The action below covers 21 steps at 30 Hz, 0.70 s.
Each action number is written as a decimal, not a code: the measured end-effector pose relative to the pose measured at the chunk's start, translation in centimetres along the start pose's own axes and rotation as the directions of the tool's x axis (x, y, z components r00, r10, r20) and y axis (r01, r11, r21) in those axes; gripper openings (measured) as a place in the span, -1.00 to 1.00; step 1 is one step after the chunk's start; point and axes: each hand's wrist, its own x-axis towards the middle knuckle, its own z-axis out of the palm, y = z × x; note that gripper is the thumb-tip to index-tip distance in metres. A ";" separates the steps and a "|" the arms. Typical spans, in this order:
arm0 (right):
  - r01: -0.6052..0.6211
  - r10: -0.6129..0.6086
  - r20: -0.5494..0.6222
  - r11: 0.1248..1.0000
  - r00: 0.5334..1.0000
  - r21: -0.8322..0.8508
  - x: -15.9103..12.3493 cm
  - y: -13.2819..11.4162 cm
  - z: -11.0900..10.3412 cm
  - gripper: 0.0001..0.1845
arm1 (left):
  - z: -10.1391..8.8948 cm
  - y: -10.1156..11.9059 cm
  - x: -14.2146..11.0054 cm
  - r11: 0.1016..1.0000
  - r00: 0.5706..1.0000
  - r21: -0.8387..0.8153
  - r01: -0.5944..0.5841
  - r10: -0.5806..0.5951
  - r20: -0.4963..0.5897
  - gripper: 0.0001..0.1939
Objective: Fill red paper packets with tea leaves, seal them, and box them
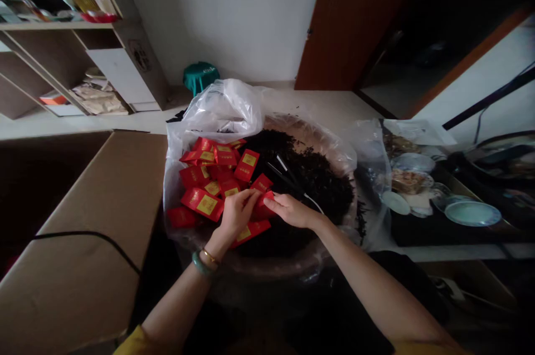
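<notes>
A small red packet is between my two hands over a round, plastic-lined container. My left hand pinches its top edge with bent fingers. From the other side, my right hand grips it with the thumb lying along the front. Several more red packets with yellow labels, such as one packet, are heaped just left of my hands. Dark, dry loose leaves that look like tea fill the container's right side. A thin tool with a pale tip rests on the leaves.
An open cardboard box stands on the left, with a dark cord across it. To the right, a dark tray carries dishes and a bluish plate. Behind are a shelf unit, a green-covered bin and a brown door.
</notes>
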 end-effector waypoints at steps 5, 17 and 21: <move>-0.017 0.016 0.008 0.987 1.000 0.160 0.2 -0.1 -0.7 -0.32 | -0.3 0.0 0.0 0.878 0.927 0.303 -0.371 0.369 0.068 -0.54; -0.020 0.002 0.059 0.947 0.998 0.321 0.3 -0.3 -0.3 -0.18 | 0.0 -0.2 -0.5 0.754 0.948 0.578 -0.313 0.217 0.231 -0.37; -0.022 -0.021 0.111 0.928 0.994 0.371 0.1 -1.3 -0.4 -0.16 | 0.3 -0.7 -0.4 0.791 0.936 0.504 -0.347 0.263 0.232 -0.39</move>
